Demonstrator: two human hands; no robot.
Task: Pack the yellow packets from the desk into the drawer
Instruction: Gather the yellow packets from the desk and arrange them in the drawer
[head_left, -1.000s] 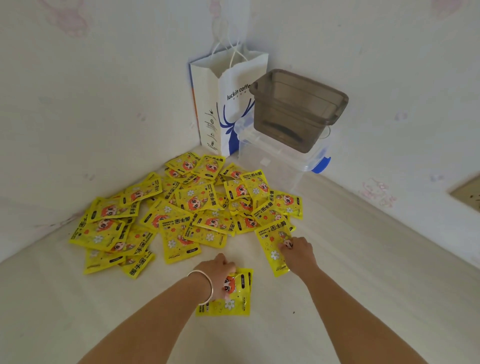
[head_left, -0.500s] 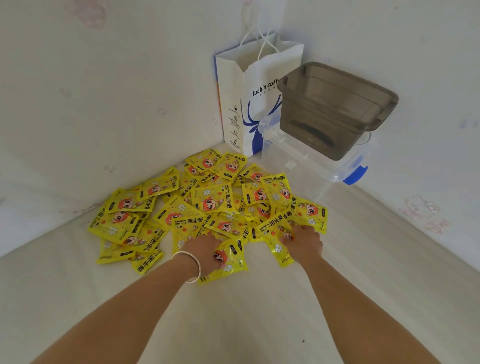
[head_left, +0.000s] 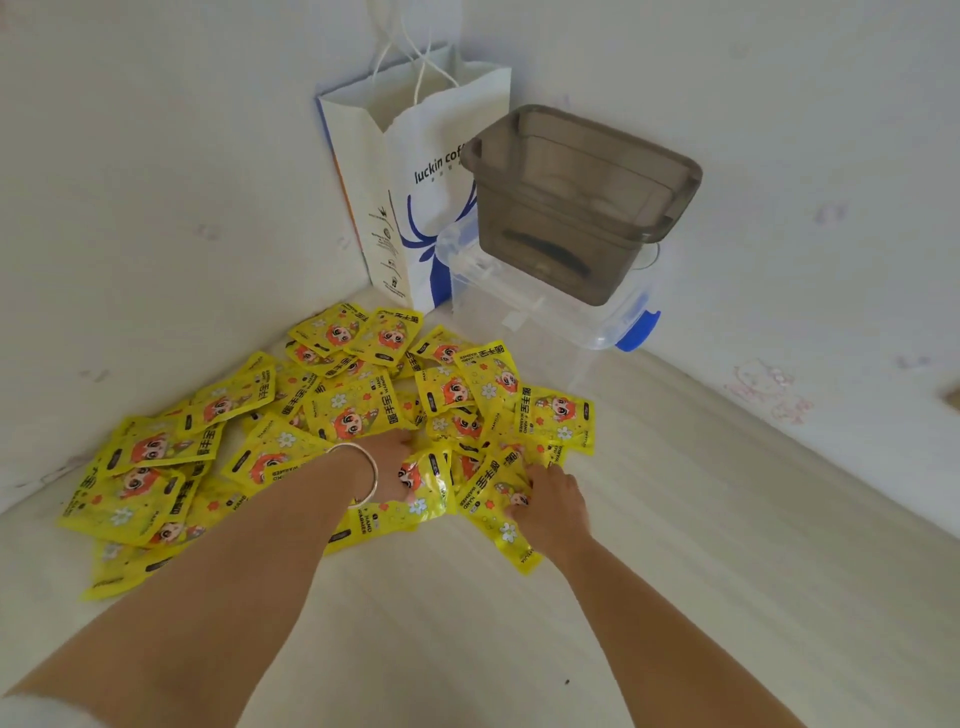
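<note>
Our left hand (head_left: 393, 462) grips a yellow packet (head_left: 423, 488) at the pile's (head_left: 332, 410) near edge; our right hand (head_left: 550, 506), fingertips buried among packets beside it, grip unclear.

The white paper carrier bag (head_left: 441, 171) reads "luckin cof", its end hidden, and the yellow foil packets (head_left: 358, 410) carry "HAND WARMER" beside Chinese characters.

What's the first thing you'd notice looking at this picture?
A big spread of yellow packets covers the desk in the corner, with the left hand and right hand reaching into its near edge. Behind the packets, a dark see-through drawer sits on a clear box, beside a white paper bag.
</note>
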